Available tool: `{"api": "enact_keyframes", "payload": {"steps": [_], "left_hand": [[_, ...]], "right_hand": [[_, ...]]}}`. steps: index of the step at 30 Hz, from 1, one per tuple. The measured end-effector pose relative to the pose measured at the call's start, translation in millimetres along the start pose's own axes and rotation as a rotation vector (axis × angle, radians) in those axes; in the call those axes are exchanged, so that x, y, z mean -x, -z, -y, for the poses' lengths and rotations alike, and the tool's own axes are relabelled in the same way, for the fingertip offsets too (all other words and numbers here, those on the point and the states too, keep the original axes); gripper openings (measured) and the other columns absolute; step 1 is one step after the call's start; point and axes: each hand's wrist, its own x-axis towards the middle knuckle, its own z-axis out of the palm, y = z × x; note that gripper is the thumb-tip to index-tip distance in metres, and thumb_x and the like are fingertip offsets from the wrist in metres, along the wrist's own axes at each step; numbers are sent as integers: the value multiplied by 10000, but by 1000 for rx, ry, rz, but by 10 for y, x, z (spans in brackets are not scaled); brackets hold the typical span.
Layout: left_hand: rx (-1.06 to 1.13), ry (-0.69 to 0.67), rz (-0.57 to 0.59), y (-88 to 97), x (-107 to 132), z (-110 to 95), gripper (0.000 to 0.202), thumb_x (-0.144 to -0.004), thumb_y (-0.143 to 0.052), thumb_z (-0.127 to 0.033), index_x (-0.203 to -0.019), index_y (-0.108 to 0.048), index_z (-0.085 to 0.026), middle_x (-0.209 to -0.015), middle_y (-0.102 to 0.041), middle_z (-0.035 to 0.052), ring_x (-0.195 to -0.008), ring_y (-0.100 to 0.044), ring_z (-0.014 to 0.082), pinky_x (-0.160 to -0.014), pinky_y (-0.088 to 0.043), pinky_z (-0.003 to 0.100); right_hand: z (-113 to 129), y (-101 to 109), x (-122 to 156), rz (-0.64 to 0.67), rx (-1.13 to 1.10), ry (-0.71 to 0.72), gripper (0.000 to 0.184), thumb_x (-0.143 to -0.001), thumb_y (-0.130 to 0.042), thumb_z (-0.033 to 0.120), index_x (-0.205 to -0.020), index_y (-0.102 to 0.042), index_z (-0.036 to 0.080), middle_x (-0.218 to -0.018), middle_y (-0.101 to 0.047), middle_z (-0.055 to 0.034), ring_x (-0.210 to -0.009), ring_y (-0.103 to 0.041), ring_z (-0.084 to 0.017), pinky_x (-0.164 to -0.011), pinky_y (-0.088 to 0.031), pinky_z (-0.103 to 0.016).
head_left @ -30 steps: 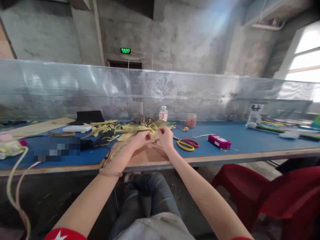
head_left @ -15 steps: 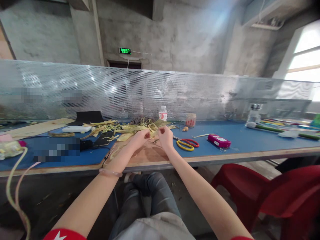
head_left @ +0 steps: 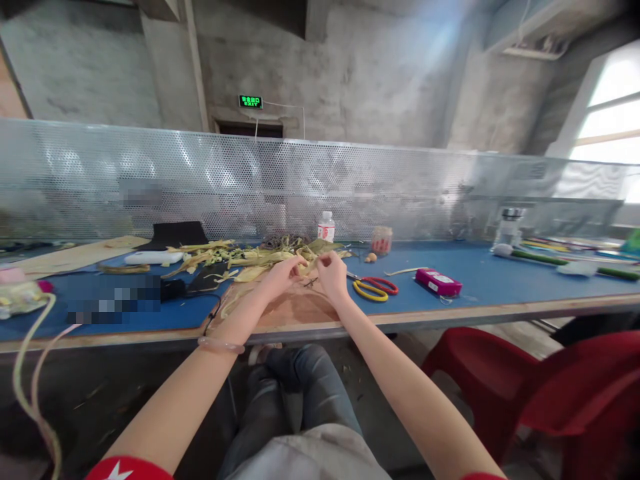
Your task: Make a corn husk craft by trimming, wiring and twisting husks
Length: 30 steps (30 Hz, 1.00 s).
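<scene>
My left hand (head_left: 283,275) is closed in a pinch over the wooden board (head_left: 295,308) at the table's front. Close by on the right, my right hand (head_left: 331,272) pinches too, its fingers curled toward the left. A pale yellow dried husk strip (head_left: 307,261) shows between the fingertips of both hands; its ends are hidden by them. Behind the hands lies a loose heap of dried husks (head_left: 250,257). Scissors (head_left: 373,289) with one yellow and one red handle lie just right of my right hand.
A bottle (head_left: 327,229) and a jar (head_left: 381,241) stand behind. Right of the scissors lies a magenta pack (head_left: 438,282). A black sheet (head_left: 179,234) and a white case (head_left: 153,258) are at left. A perforated metal screen (head_left: 400,190) closes off the back; a red chair (head_left: 480,363) stands right.
The fingers of my left hand have shifted slightly, and more of the pale strip shows at their tips. My right hand has barely moved.
</scene>
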Motion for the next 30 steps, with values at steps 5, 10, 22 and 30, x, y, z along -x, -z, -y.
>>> {"api": "enact_keyframes", "payload": {"steps": [5, 10, 22, 30], "left_hand": [[-22, -46, -7, -4, -11, 2, 254, -725, -615, -226, -975, -576, -197, -743, -536, -9, -669, -498, 136, -643, -402, 239], [-30, -73, -17, -4, -15, 2, 178, -715, -627, -213, -889, -601, -184, -749, -550, 0, -672, -504, 135, -647, -402, 240], [17, 23, -8, -8, -11, 15, 95, -703, -622, -216, -779, -646, -164, -786, -652, 43, -732, -589, 168, -693, -459, 274], [-64, 74, -38, -2, -11, 15, 189, -762, -569, -311, -784, -685, -162, -760, -693, 53, -681, -612, 169, -646, -460, 277]], "right_hand": [[13, 7, -7, -7, -38, -17, 58, -699, -500, 186, -689, -557, 187, -672, -625, -13, -645, -565, -153, -634, -420, -250], [39, 21, 2, 0, -24, 1, 65, -687, -495, 167, -677, -557, 186, -642, -606, 2, -629, -547, -146, -618, -404, -241], [46, 20, 0, -10, -25, -11, 75, -680, -501, 170, -681, -576, 182, -662, -621, -8, -629, -561, -152, -625, -414, -250], [62, 4, 2, 21, -12, -25, 85, -704, -545, 219, -671, -603, 167, -651, -626, -13, -631, -569, -151, -620, -410, -245]]}}
